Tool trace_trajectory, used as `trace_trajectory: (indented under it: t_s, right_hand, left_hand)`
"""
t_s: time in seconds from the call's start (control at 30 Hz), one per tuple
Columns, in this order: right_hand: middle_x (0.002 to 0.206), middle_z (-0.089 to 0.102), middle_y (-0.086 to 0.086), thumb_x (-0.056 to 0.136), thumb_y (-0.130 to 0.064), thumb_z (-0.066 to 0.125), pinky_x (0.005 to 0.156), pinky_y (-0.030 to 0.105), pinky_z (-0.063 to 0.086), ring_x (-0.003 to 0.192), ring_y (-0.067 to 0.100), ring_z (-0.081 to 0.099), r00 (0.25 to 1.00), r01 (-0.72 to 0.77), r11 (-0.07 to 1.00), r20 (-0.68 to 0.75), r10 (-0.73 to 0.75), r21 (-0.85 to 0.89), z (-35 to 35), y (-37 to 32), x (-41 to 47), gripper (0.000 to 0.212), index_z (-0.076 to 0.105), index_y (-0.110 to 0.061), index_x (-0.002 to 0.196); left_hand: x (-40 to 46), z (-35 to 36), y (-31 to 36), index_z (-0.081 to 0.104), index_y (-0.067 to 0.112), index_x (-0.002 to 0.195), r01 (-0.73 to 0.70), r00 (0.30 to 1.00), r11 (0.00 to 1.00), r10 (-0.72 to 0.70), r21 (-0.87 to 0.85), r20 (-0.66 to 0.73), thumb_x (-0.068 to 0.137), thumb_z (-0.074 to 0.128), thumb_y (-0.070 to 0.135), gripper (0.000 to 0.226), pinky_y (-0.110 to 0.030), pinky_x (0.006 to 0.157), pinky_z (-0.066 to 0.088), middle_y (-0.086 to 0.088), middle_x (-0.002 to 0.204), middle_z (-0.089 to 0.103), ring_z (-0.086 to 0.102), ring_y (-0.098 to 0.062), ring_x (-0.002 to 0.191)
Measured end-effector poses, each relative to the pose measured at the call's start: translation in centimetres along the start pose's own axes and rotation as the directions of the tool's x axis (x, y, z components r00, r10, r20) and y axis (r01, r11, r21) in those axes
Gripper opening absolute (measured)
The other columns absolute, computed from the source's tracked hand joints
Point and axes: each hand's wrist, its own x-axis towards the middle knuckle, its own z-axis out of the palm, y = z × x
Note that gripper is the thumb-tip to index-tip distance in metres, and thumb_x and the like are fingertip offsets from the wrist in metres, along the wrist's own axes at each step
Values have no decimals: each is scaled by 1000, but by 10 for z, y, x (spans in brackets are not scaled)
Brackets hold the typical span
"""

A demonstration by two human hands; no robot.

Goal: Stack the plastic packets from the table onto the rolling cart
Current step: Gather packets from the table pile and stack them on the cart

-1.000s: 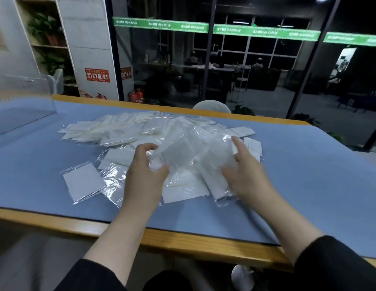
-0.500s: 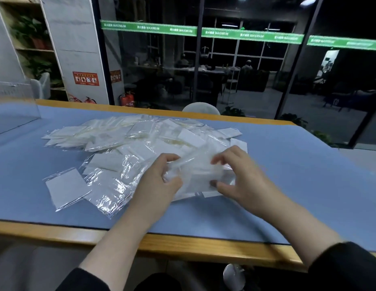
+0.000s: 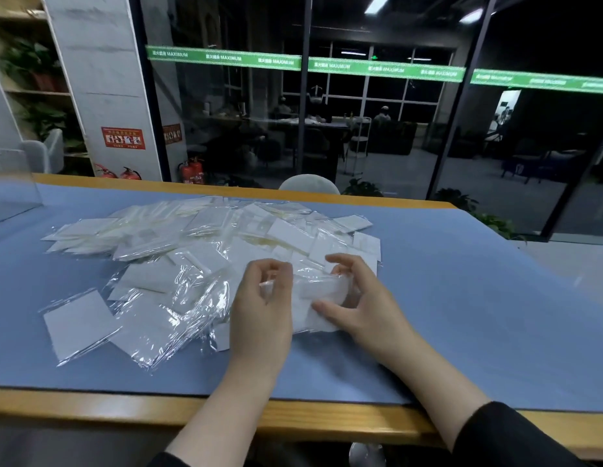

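Observation:
A loose heap of clear plastic packets (image 3: 179, 251) with white inserts is spread over the blue mat (image 3: 461, 298) of the table. Between my hands I hold a small bundle of packets (image 3: 315, 291) just above the heap's near right edge. My left hand (image 3: 263, 305) grips the bundle's left end with curled fingers. My right hand (image 3: 357, 298) grips its right end, thumb below and fingers over the top. The rolling cart is out of view.
The table's wooden front edge (image 3: 293, 416) runs close to me. A clear acrylic panel (image 3: 10, 187) stands at the far left. Behind the table is a glass wall, a white chair back (image 3: 308, 185) and fire extinguishers (image 3: 192, 170).
My hands have drawn together, gathering spread packets into a compact bundle gripped at both ends. The view has shifted slightly to the right.

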Motion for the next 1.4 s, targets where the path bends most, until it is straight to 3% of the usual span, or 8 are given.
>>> trace_trajectory:
  t_s: [0.13, 0.3, 0.47, 0.57, 0.63, 0.8, 1.23, 1.4]
  right_hand:
    - [122, 50, -28, 84, -24, 79, 84, 13, 36, 87, -13, 51, 992, 70, 993, 114, -59, -96, 2, 3, -6, 53, 51, -46, 123]
    - [121, 55, -24, 86, -14, 74, 79, 8, 35, 86, -14, 52, 985, 76, 992, 165, -58, -104, -4, 2, -12, 48, 55, -37, 125]
    - [116, 55, -27, 87, -10, 74, 81, 9, 40, 91, -6, 56, 973, 208, 970, 130, -192, -124, -3, -8, -12, 53, 53, -45, 120]
    - [124, 53, -25, 87, -35, 76, 98, 8, 36, 119, -4, 51, 975, 170, 980, 164, -152, -104, -10, -15, -4, 56, 49, -40, 135]
    - [130, 52, -19, 82, -51, 68, 103, 17, 39, 124, -2, 49, 997, 48, 994, 68, -42, -93, -24, -14, 7, 66, 44, -35, 142]
    - [139, 51, -10, 82, -64, 68, 99, 30, 40, 124, 15, 51, 859, -192, 714, 236, 454, -673, -55, 3, 22, 83, 33, -33, 152]
    - [112, 54, -16, 74, -53, 82, 94, 32, 48, 95, 3, 55, 744, -122, 705, 405, 531, -699, -45, -4, 60, 59, 55, -40, 124]
    - [80, 59, -11, 88, -42, 73, 64, 28, 40, 72, 14, 53, 803, -76, 707, 377, 461, -703, -50, -8, 66, 19, 63, -26, 86]
  left_hand:
    - [4, -6, -5, 69, 28, 89, -25, 997, 992, 16, 121, 77, 99, 59, 18, 17, -11, 64, 38, 14, 83, 67, 58, -2, 75]
    - [0, -22, -3, 70, 29, 103, -146, 969, 975, 106, 170, 224, 98, 62, 18, 14, -17, 86, 46, 14, 106, 68, 60, 4, 96]
    - [2, -44, -5, 55, 48, 122, -163, 910, 974, 86, 160, 405, 75, 83, 19, 62, -8, 80, 45, 20, 114, 61, 62, 2, 97]
    - [2, -47, -4, 60, 40, 108, -122, 961, 973, 66, 196, 268, 81, 77, 4, 48, -11, 58, 42, 16, 91, 67, 54, -2, 55]
    - [2, -49, -5, 58, 35, 106, -98, 991, 967, 74, 237, 110, 84, 75, 3, 41, -11, 53, 39, 17, 84, 65, 51, -1, 53]
    - [7, -47, -9, 52, 37, 123, -46, 998, 920, 29, 390, 49, 88, 71, 15, 45, -23, 55, 36, 12, 75, 50, 53, -7, 64]
    - [6, -53, -10, 50, 38, 128, 18, 1000, 958, -22, 286, 13, 88, 63, 4, 54, -16, 47, 35, 8, 68, 43, 47, 0, 53]
    - [7, -55, -7, 52, 41, 122, 28, 999, 973, -17, 231, -47, 89, 65, 6, 50, -13, 47, 37, 2, 71, 45, 45, -2, 52]
